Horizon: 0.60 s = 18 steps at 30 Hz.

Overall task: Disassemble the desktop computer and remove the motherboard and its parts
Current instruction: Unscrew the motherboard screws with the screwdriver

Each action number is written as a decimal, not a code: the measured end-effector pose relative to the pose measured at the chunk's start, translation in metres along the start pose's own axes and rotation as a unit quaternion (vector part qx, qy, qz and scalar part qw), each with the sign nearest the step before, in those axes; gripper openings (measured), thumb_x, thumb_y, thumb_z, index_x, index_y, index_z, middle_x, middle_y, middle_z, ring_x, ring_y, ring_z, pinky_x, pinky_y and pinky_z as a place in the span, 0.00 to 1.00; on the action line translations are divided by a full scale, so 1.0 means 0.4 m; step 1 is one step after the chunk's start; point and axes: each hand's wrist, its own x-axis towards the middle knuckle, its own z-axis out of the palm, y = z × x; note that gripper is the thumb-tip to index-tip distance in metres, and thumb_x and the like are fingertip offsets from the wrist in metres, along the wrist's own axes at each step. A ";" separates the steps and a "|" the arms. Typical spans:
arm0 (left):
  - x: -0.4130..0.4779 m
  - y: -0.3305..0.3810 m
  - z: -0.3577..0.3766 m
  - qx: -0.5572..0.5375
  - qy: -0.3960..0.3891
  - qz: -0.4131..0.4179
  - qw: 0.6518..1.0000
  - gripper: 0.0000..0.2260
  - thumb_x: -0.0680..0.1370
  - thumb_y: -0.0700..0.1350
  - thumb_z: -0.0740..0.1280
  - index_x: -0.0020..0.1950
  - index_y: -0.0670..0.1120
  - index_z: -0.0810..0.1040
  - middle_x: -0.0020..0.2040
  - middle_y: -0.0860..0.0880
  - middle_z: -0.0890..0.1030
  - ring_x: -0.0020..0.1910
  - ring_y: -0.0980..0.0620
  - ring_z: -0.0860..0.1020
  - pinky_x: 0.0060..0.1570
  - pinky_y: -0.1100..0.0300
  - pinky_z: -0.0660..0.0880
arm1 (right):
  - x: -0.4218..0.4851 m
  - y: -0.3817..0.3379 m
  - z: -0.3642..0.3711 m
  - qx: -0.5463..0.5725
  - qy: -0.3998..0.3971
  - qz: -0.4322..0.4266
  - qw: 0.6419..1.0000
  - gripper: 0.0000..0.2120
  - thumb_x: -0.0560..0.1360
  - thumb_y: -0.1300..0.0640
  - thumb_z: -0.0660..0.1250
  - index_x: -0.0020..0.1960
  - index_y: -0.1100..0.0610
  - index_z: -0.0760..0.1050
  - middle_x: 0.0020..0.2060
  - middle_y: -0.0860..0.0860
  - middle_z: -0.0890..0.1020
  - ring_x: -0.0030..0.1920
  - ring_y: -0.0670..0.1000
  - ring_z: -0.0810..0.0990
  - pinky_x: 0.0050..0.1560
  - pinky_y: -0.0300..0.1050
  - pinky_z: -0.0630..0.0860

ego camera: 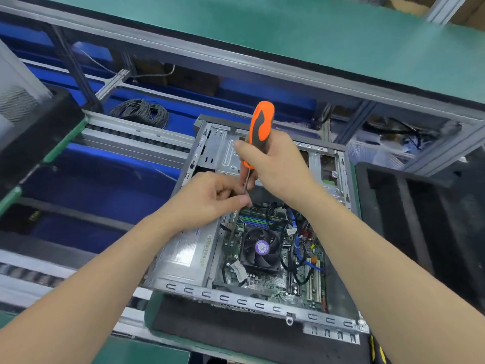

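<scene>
Case [236, 302] lay open; motherboard [278, 285] and fan [259, 248] sat inside, near right, not yet removed. I saw my right hand [275, 164] gripping a screwdriver [259, 122], left fingers [231, 191] pinching its shaft.

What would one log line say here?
right hand grips orange-and-black screwdriver | left hand pinches its shaft | green motherboard inside open grey metal case
</scene>
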 end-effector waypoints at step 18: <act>-0.015 -0.009 -0.020 -0.027 -0.043 0.003 0.999 0.15 0.77 0.49 0.75 0.32 0.49 0.79 0.25 0.51 0.57 0.28 0.48 0.57 0.32 0.47 0.61 | -0.037 -0.009 0.034 0.015 -0.041 -0.021 0.999 0.13 0.81 0.58 0.66 0.41 0.65 0.72 0.27 0.55 0.82 0.25 0.59 0.81 0.29 0.49 0.79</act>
